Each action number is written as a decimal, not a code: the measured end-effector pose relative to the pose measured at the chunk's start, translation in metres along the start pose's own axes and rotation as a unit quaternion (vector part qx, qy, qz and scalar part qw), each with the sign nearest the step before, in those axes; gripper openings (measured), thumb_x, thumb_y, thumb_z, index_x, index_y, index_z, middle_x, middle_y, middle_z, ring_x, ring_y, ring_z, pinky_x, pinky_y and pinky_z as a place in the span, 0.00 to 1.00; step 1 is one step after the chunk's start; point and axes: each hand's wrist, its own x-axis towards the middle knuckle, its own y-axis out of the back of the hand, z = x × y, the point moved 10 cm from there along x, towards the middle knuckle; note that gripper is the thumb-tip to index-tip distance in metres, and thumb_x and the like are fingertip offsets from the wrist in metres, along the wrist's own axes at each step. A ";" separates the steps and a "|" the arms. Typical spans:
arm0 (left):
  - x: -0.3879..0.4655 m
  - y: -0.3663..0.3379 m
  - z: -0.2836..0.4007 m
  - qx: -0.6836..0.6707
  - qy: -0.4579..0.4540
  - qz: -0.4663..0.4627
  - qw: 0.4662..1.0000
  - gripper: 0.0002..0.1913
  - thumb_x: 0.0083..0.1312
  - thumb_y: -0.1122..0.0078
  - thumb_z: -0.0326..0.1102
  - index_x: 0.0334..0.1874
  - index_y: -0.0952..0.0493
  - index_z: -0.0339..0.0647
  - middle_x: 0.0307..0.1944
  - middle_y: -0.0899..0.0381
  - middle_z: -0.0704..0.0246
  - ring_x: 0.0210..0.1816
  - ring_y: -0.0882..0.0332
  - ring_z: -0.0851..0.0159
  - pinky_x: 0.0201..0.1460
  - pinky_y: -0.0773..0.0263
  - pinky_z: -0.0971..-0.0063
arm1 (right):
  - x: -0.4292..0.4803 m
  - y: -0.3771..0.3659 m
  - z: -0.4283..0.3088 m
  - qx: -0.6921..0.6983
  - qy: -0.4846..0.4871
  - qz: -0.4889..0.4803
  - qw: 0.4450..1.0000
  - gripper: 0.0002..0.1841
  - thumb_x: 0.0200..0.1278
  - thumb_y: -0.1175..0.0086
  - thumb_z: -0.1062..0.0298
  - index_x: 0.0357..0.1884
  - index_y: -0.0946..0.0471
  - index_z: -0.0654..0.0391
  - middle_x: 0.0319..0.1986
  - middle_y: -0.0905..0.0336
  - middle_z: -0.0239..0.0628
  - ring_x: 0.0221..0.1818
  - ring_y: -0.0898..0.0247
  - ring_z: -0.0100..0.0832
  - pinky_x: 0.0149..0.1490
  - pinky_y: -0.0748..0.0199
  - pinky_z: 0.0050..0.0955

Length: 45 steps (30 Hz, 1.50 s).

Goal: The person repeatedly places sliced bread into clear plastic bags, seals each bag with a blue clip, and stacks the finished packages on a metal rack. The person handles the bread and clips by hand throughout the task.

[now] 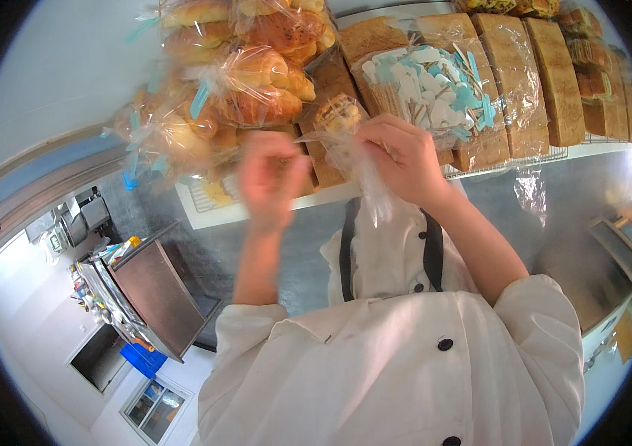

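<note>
A clear plastic bag [374,189] hangs by its gathered neck from my right hand [402,159], whose fingers pinch the film. Beside it, a small baked piece with dark bits [339,112] shows through clear plastic; it seems to be in the same bag. My left hand [272,175] is blurred by motion, left of the bag, and its fingers' hold cannot be made out. Behind my right hand lies an open plastic bag of white and turquoise tag-like ties [433,83]. Bagged golden rolls [263,106] are piled beyond my left hand, one with a turquoise tag [200,100].
Several long brown loaves [556,83] stand in a row on a white-edged rack or tray [215,214]. More wrapped bread [589,53] is stacked at the right. A metal worktable [154,290] with tools and a blue container [143,359] stand at the lower left.
</note>
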 end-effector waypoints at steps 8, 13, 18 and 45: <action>-0.050 -0.037 -0.033 0.030 0.031 0.128 0.991 0.12 0.51 0.34 0.22 0.39 0.16 0.34 0.39 0.15 0.59 0.43 0.18 0.60 0.49 0.25 0.71 | -0.013 -0.002 -0.014 -0.048 0.035 0.046 0.997 0.09 0.51 0.41 0.81 0.34 0.19 0.57 0.33 0.22 0.38 0.34 0.23 0.41 0.38 0.23 0.35; -0.037 -0.042 -0.035 0.021 0.038 0.076 0.996 0.12 0.49 0.32 0.23 0.38 0.15 0.34 0.37 0.15 0.59 0.41 0.17 0.59 0.48 0.25 0.70 | -0.011 -0.001 -0.011 -0.031 0.033 0.038 0.998 0.10 0.49 0.40 0.81 0.35 0.18 0.57 0.32 0.22 0.37 0.33 0.23 0.41 0.37 0.23 0.34; -0.031 -0.041 -0.048 -0.006 0.031 0.037 0.999 0.10 0.49 0.33 0.22 0.36 0.15 0.33 0.37 0.15 0.60 0.38 0.18 0.58 0.47 0.25 0.71 | -0.001 -0.002 -0.013 -0.015 0.056 -0.025 0.998 0.13 0.50 0.41 0.85 0.37 0.17 0.60 0.34 0.20 0.38 0.33 0.21 0.38 0.37 0.22 0.29; -0.047 -0.045 -0.026 0.021 0.013 0.170 0.985 0.05 0.55 0.42 0.22 0.33 0.22 0.31 0.35 0.21 0.61 0.36 0.24 0.62 0.41 0.29 0.74 | 0.012 0.002 0.006 0.045 -0.002 -0.056 0.997 0.13 0.48 0.34 0.75 0.39 0.16 0.60 0.37 0.19 0.41 0.37 0.21 0.43 0.43 0.22 0.34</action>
